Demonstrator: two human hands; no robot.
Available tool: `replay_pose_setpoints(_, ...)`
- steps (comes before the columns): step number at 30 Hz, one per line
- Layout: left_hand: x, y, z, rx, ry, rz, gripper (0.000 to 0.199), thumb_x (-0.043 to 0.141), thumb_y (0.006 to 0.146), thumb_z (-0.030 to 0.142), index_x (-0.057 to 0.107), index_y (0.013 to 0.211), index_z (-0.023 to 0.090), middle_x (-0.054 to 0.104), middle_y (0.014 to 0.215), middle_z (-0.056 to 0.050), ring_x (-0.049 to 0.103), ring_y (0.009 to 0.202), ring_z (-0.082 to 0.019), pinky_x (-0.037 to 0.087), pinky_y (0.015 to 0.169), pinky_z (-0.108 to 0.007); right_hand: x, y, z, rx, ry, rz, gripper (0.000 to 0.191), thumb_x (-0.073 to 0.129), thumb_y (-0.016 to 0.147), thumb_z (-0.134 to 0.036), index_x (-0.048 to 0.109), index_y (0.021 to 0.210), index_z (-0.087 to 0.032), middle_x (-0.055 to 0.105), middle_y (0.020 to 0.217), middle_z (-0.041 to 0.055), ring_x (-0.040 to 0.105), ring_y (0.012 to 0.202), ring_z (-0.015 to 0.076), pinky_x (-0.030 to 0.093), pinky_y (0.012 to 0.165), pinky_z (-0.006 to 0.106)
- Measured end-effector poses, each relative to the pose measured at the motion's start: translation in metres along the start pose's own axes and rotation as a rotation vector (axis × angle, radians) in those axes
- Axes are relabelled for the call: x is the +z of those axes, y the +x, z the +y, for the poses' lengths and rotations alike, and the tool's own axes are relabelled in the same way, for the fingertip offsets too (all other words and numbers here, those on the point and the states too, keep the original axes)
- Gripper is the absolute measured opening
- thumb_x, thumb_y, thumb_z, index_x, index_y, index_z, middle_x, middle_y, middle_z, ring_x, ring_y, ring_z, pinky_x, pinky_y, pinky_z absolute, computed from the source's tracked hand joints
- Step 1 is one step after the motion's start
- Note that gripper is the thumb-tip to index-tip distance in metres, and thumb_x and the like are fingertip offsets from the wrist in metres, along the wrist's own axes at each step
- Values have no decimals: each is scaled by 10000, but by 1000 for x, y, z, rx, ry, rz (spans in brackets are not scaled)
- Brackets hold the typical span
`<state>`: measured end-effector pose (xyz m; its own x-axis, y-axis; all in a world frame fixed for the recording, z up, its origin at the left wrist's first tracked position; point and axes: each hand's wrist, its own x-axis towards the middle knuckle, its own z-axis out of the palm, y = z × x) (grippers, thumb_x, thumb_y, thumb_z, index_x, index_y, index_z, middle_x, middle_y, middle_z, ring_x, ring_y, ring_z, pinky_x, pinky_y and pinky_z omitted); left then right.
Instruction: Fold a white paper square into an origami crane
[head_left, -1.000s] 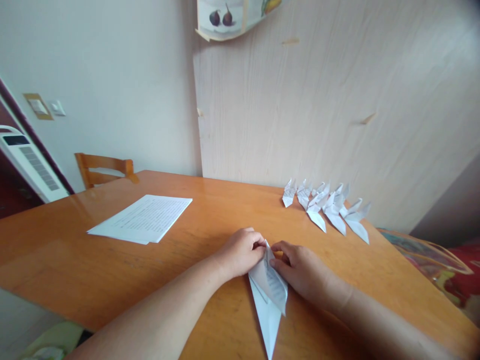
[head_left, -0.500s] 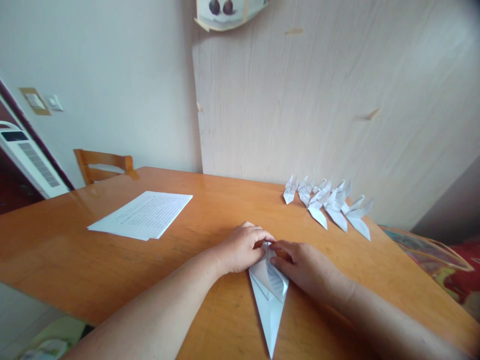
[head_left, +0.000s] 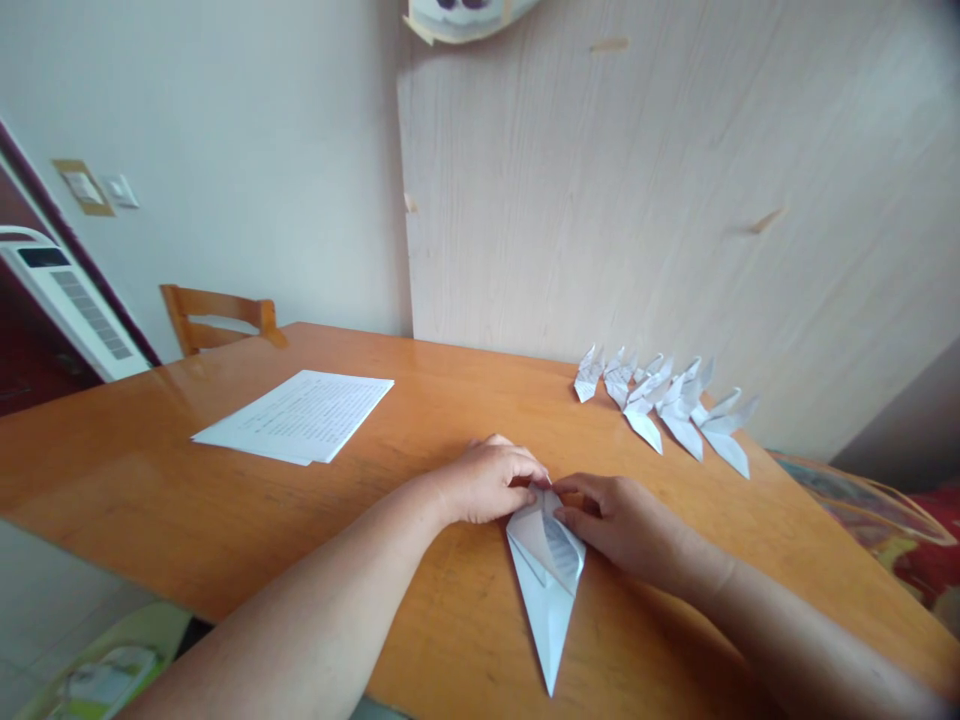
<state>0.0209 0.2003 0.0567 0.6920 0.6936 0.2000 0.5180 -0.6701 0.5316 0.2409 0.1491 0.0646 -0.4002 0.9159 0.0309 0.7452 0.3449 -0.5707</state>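
A folded sheet of white paper (head_left: 546,600) lies on the table before me, its long point toward me and a partly raised flap showing print inside. At its far end, my left hand (head_left: 499,482) pinches the left side of the tip between thumb and fingers. Opposite it, my right hand (head_left: 619,520) has its thumb and bent fingers closed on the right edge near the same tip. The fingertips of both hands nearly meet there and partly hide the paper's end.
Several folded paper cranes (head_left: 681,415) stand in a group at the table's back right. A stack of printed sheets (head_left: 296,415) lies at the left on the wooden table (head_left: 450,390). Beyond the far left edge is a wooden chair (head_left: 217,315). The pale wall panel (head_left: 600,200) rises behind.
The camera view has shifted slightly, so everything sits a little further right and higher. Both hands stay at the paper's far tip, with only small finger movement.
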Motion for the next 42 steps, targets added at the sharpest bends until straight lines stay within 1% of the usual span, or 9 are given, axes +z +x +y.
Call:
replay_pose_setpoints(5, -2, 0, 0, 10, -13, -23, 211, 669, 843, 246, 753, 1017, 331, 734, 1123, 18, 564, 1124, -232, 363, 1026, -360, -4, 1, 4, -7, 3, 17, 279, 495, 925, -299, 733, 1047, -221, 738, 801, 12, 645, 686, 183, 426, 599, 276)
replay_pose_setpoints(13, -7, -2, 4, -28, 28, -56, 232, 666, 818, 279, 752, 1028, 331, 728, 989, -2, 572, 1067, -254, 400, 916, -346, -18, -5, -14, -124, 24, 134, 310, 493, 963, -332, 720, 1154, -243, 745, 1048, 46, 672, 904, 204, 510, 784, 304)
replay_pose_setpoints(17, -7, -2, 6, -48, 23, -48, 162, 661, 798, 285, 766, 911, 335, 724, 906, 10, 588, 1004, -259, 395, 878, -348, -31, -12, -43, -233, -10, 24, 320, 509, 979, -466, 752, 1070, -279, 723, 1082, 57, 644, 1019, 225, 505, 903, 328)
replay_pose_setpoints(20, -8, -2, 7, -60, 8, -35, 147, 670, 782, 305, 769, 885, 341, 723, 896, 11, 587, 989, -266, 391, 890, -363, -37, -21, -58, -223, -45, -48, 388, 479, 980, -528, 753, 1108, -285, 651, 1289, 67, 584, 1182, 273, 479, 1006, 391)
replay_pose_setpoints(25, -9, -1, 5, -77, -25, -62, 219, 698, 743, 293, 768, 939, 361, 732, 1002, 14, 568, 1076, -278, 377, 952, -379, -35, -42, -53, -132, -75, -59, 418, 462, 970, -584, 775, 1065, -324, 658, 1317, 49, 458, 1368, 349, 458, 1062, 493)
replay_pose_setpoints(29, -8, 1, 2, -68, 6, -106, 281, 692, 741, 296, 757, 1006, 366, 726, 1103, -1, 549, 1140, -301, 362, 987, -421, -32, -53, -45, -154, -149, -168, 516, 580, 895, -620, 632, 1338, -361, 378, 1592, 35, 225, 1490, 392, 367, 1108, 603)
replay_pose_setpoints(33, -9, 2, 3, -77, 13, -121, 286, 680, 744, 312, 755, 1014, 364, 730, 1117, -17, 545, 1157, -328, 348, 1005, -471, -25, -52, -49, -215, -338, -164, 709, 745, 746, -640, 578, 1386, -384, 205, 1657, 10, 90, 1512, 401, 175, 1164, 670)
replay_pose_setpoints(40, -8, 2, 1, -90, -7, -113, 224, 706, 718, 306, 759, 928, 360, 739, 1045, 1, 541, 1143, -306, 333, 1036, -459, -8, -52, -49, -308, -431, -64, 791, 792, 679, -641, 574, 1369, -323, 329, 1614, 61, 175, 1502, 393, 173, 1187, 643)
replay_pose_setpoints(42, -7, 3, 0, -83, -6, -119, 228, 701, 718, 296, 759, 925, 373, 740, 1066, 12, 538, 1154, -312, 319, 1041, -472, -1, -53, -43, -315, -446, 36, 664, 766, 738, -597, 599, 1303, -290, 393, 1580, 88, 263, 1481, 378, 230, 1178, 633)
